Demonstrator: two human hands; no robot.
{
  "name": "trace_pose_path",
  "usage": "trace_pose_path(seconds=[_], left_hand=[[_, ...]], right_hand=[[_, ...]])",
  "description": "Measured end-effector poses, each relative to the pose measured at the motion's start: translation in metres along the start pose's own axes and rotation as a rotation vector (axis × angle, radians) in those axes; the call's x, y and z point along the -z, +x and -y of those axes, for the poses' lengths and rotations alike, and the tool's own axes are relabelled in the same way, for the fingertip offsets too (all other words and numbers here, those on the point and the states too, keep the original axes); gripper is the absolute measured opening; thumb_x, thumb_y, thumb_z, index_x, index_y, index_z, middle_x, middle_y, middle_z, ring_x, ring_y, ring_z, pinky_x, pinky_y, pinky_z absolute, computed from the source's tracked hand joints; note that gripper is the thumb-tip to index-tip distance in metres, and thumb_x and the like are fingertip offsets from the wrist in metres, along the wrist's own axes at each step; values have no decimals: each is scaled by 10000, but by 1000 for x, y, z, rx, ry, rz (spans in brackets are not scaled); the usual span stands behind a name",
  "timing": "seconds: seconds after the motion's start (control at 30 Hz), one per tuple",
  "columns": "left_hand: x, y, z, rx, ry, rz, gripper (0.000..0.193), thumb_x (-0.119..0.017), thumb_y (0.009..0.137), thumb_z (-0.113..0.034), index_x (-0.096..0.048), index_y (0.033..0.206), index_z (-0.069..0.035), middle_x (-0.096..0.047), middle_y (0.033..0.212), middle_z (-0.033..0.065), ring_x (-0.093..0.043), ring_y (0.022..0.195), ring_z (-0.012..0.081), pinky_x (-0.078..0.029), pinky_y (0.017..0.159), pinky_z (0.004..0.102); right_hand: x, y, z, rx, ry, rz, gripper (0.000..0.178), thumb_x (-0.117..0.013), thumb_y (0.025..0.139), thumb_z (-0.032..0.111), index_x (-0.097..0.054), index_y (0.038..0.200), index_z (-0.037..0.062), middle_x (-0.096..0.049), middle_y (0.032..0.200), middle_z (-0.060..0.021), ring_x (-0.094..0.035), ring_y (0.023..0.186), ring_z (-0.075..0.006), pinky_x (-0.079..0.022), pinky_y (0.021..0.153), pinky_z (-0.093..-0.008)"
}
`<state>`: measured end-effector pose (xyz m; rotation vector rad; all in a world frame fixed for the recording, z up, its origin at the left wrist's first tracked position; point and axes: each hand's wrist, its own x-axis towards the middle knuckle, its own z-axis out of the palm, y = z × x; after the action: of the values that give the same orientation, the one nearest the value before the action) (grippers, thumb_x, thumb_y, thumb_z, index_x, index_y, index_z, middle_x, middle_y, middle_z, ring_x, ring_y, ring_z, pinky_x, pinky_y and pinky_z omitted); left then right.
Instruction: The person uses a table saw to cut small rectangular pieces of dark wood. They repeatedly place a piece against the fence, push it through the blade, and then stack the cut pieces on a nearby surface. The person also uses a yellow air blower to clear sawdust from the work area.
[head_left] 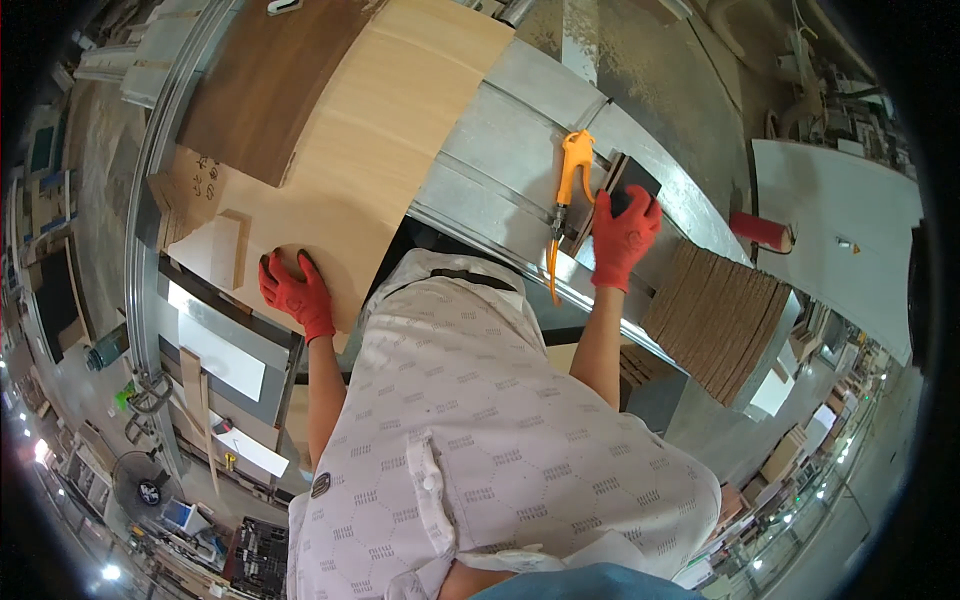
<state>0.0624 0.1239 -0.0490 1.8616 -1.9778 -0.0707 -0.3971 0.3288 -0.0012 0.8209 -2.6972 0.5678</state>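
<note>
My left hand, in a red glove with dark fingertips, lies with its fingers spread on a light brown board. Close by it on the board is a small pale block. A larger dark brown wood-grain panel overlaps the same board farther away. My right hand, also red-gloved, curls over a small dark-faced board piece on the grey metal table; its fingertips are partly hidden. Just left of that hand, an orange air blow gun lies with its orange hose hanging over the table's near edge.
Right of my right hand stands a tight stack of brown boards. A red cylinder and a large white panel are beyond it. A metal rail runs along the left, with white sheets on a lower level.
</note>
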Motion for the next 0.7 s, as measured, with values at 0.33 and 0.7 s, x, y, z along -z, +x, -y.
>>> trace_pose_path(seconds=[0.33,0.7], left_hand=[[15,18,-21,-207,-248,-87,484,-758,923,-129,-603,1358,17,-647,1324,214,-594,1253,407,-458,1084,506],[48,101,-211,-126,-1215,978,983,-685,937,-7,-67,1695,-100,-369,1620,160,-507,1380,238,-445,1125,372]], right_hand=[[28,8,-21,-389,91,91,766,-917,753,408,-608,1323,2,-684,1243,-229,-668,1125,-374,-537,976,-462],[-37,62,232,-9,1106,621,540,-801,936,168,-546,1403,81,-657,1192,-71,-631,1060,-186,-537,888,-339]])
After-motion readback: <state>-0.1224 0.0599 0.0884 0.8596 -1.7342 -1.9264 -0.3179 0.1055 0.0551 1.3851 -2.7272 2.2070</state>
